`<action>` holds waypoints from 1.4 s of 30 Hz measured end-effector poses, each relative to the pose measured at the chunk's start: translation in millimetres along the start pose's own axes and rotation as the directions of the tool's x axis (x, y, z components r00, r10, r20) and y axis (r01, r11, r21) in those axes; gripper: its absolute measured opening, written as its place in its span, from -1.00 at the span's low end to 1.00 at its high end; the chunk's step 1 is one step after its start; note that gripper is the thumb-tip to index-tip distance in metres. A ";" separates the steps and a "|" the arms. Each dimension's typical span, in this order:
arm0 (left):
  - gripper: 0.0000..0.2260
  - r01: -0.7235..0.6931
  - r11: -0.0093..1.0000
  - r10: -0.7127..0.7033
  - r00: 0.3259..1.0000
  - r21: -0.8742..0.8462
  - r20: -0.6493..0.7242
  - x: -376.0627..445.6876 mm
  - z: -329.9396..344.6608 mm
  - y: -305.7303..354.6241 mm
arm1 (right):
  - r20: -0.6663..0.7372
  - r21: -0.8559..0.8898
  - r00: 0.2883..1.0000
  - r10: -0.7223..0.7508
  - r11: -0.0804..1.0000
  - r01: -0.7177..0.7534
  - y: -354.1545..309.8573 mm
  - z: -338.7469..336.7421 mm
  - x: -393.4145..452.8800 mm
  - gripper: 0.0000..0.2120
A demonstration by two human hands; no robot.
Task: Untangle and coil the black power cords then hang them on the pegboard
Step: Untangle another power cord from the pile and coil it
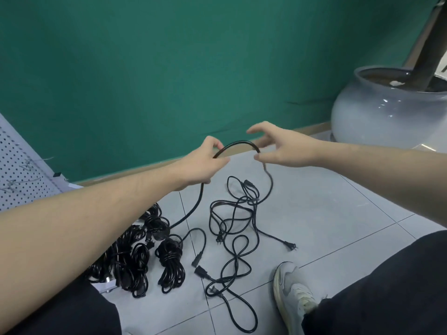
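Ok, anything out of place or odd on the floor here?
Only the tangle of loose cords sprawled over the tiles, unlike the coiled bundles beside it. The left hand grips one cord; nothing looks damaged.

Even, soft indoor light, glare spots on the ceramic pot (387, 112), wide-angle bending at edges, slightly blurred.

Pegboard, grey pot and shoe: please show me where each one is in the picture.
Pegboard (21, 165), head view, on its perforated white face at the left edge.
Grey pot (377, 112), head view, on its rounded glossy side.
Shoe (294, 293), head view, on its laced upper.
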State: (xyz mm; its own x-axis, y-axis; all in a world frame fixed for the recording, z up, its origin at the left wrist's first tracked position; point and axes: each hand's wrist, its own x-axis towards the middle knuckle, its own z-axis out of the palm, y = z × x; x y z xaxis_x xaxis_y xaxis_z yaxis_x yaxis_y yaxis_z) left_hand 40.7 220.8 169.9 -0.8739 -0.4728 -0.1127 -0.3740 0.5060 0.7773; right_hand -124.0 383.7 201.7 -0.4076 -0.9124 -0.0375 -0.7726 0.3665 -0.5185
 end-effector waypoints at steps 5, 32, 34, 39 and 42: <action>-0.67 -0.067 0.997 0.070 0.993 -0.033 0.093 0.1 0.6 19.6 | 0.026 0.122 1.000 -0.013 0.993 0.010 -26.9 2.8 4.9 -0.81; -0.72 -0.280 0.958 0.280 0.960 0.063 0.013 -12.7 -20.8 11.3 | 0.068 -0.124 0.992 -0.110 0.985 0.117 -40.6 27.0 22.0 -0.62; -0.70 -0.354 0.935 0.354 0.933 0.009 -0.063 -13.4 -19.5 14.5 | 0.090 0.147 0.990 -0.110 0.984 0.096 -52.2 31.3 22.9 -0.79; -0.77 -0.430 0.880 0.361 0.881 -0.201 -0.305 -12.1 -23.9 -1.1 | -0.028 0.420 0.995 -0.098 0.902 0.101 -55.0 23.2 30.6 -0.89; -0.61 -0.258 0.917 0.221 0.963 -0.303 -0.152 -10.8 -24.8 -19.2 | -0.102 0.612 0.990 -0.095 0.779 0.138 -54.2 18.5 30.7 -0.77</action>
State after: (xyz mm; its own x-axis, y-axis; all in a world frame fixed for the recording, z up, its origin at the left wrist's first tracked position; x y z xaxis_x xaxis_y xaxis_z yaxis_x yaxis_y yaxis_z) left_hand 65.0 198.3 171.6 -0.8775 -0.4530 0.1574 -0.0231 0.3678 0.9296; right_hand -85.7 332.5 212.8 -0.3800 -0.9196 0.0993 -0.3595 0.0480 -0.9319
